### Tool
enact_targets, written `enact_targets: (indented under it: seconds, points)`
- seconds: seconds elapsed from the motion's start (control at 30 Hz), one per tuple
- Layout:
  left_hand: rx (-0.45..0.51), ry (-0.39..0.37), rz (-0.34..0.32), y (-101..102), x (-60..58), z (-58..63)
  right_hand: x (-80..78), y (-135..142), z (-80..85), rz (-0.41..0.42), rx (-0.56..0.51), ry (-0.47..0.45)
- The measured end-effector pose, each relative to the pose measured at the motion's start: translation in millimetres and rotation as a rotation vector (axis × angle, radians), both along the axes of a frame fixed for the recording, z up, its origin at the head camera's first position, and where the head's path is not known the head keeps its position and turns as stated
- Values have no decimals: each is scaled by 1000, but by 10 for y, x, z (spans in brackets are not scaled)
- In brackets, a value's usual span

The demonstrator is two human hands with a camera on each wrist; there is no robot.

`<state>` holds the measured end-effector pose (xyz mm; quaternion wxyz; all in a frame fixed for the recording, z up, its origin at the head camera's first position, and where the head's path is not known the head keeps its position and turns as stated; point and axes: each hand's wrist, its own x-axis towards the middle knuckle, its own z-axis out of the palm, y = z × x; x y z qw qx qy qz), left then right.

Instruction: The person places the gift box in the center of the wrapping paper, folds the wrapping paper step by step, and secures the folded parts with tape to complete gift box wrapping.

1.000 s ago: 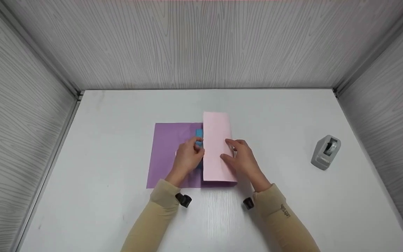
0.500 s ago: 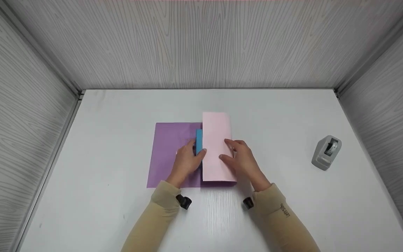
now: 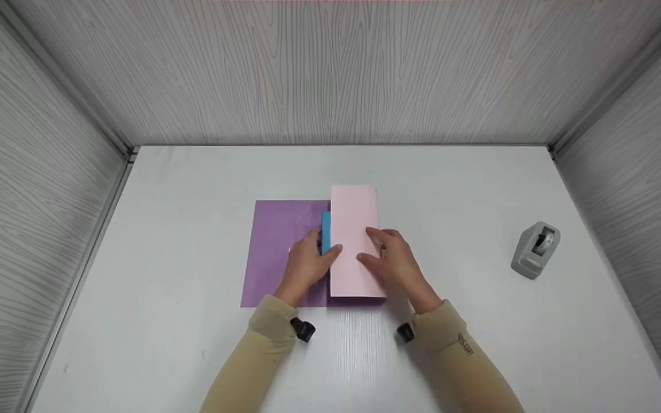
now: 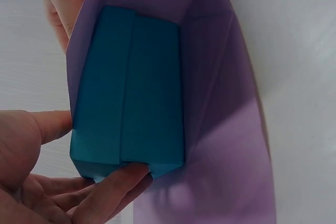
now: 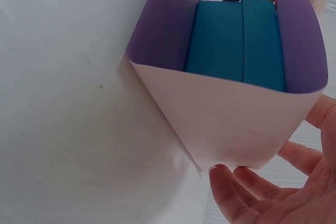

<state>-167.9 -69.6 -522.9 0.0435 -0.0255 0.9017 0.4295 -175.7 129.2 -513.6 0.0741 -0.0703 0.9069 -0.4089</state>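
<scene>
A sheet of paper, purple (image 3: pixel 276 241) on one face and pink (image 3: pixel 354 212) on the other, lies on the table with its right part folded over a blue box (image 3: pixel 326 229). In the left wrist view the box (image 4: pixel 152 93) sits inside the fold. My left hand (image 3: pixel 306 265) grips the box's left end, fingers against the end and thumb on the folded flap. On the right, my right hand (image 3: pixel 398 261) holds the folded paper, thumb on top and fingers along the bend; its fingertips (image 5: pixel 223 182) touch the pink side in the right wrist view.
A grey tape dispenser (image 3: pixel 535 250) stands on the right side of the white table (image 3: pixel 181 241). Grey wood-grained panels (image 3: pixel 330 74) enclose the table at the back and on both sides.
My left hand has shifted from pinching near the flap's edge to gripping the box's end with the thumb on the flap. The flap and right hand have moved slightly left.
</scene>
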Motion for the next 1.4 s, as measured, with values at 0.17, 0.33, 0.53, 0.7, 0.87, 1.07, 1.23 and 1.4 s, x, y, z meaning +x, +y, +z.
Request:
enact_targets:
  seconds: [0.17, 0.33, 0.53, 0.7, 0.87, 1.07, 1.23, 1.4]
  points:
    - [-4, 7, 7, 9, 1, -8, -10, 5, -20, -3, 9, -4]
    - [18, -11, 15, 10, -12, -21, -22, 43, -35, -9, -28, -22]
    - [36, -25, 23, 21, -18, -24, -58, 104, -60, -44, -102, -56]
    - [42, -9, 14, 18, -16, -19, -83, 153, -96, -54, -149, -102]
    - [54, -2, 6, 16, -18, -23, -92, 186, -137, -39, -193, -108]
    - [38, 8, -3, 22, -10, -14, -95, 192, -149, -23, -220, -117]
    - [33, 18, -4, 27, -9, -9, -101, 185, -183, -22, -221, -125]
    - [15, 28, -2, 22, 4, -8, -83, 166, -206, -29, -249, -124]
